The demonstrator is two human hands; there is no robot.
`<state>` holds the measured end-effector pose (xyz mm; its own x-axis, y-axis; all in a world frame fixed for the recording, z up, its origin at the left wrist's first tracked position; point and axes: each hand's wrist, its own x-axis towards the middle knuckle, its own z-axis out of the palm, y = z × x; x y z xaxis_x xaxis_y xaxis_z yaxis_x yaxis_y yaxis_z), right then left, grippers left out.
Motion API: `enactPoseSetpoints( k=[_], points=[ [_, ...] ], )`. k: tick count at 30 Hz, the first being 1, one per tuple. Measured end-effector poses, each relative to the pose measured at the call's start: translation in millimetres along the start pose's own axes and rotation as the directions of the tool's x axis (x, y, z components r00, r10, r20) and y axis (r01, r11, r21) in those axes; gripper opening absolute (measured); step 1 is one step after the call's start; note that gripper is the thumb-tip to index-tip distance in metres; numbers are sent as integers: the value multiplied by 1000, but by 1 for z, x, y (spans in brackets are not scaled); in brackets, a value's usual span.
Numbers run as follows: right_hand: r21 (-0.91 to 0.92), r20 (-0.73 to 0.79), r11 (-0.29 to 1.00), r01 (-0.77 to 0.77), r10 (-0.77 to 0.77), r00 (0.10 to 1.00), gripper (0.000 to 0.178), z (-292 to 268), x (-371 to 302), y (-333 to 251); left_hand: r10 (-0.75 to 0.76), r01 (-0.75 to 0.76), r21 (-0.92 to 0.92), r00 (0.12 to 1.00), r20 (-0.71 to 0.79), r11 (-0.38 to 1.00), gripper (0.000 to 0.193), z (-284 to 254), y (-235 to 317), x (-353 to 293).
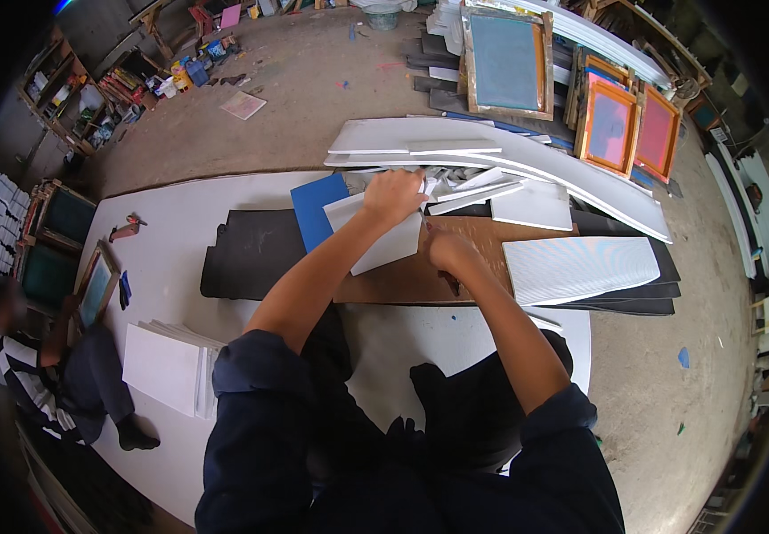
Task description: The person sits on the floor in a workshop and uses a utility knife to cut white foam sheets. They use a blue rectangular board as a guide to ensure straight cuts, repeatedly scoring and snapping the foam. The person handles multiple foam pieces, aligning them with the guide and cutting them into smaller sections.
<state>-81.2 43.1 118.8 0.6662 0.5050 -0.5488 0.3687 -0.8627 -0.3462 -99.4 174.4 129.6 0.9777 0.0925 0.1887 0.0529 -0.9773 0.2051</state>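
My left hand (393,197) is closed over the upper edge of a white board (393,246), which lies tilted on the brown board (482,233). A narrow white piece sticks out by its fingertips. Just to the right, my right hand (452,250) is closed around a tool whose dark reddish handle end (449,284) shows below the fist; its working end I cannot make out. Under the white board's left side is a blue sheet (317,200). White offcuts (478,196) lie in a heap beyond my hands.
Dark sheets (251,254) lie under the brown board. At right is a ribbed white panel (580,267); long white sheets (598,182) curve behind. A stack of white boards (166,365) stands at left, near a seated person (73,374). Framed screens (509,62) lean at the back.
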Motion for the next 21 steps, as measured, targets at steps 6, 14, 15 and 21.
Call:
enactPoseSetpoints(
  k=[6, 14, 15, 21],
  points=[
    [-130, 41, 990, 47, -42, 998, 29, 25, 36, 8, 34, -34, -20, 999, 10, 999, 34, 3, 2, -3],
    [-52, -177, 985, 166, -173, 969, 25, 70, 73, 39, 38, -37, -42, 999, 17, 998, 35, 1, 4, -3],
    [-75, -209, 975, 207, -218, 953, 27, 70, 74, 47, 36, -36, -37, 999, 14, 999, 35, 3, 8, -1],
    [142, -65, 984, 106, -97, 993, 31, 51, 32, 30, 8, -8, 28, 1000, -13, 1000, 37, 5, 7, -6]
  ],
)
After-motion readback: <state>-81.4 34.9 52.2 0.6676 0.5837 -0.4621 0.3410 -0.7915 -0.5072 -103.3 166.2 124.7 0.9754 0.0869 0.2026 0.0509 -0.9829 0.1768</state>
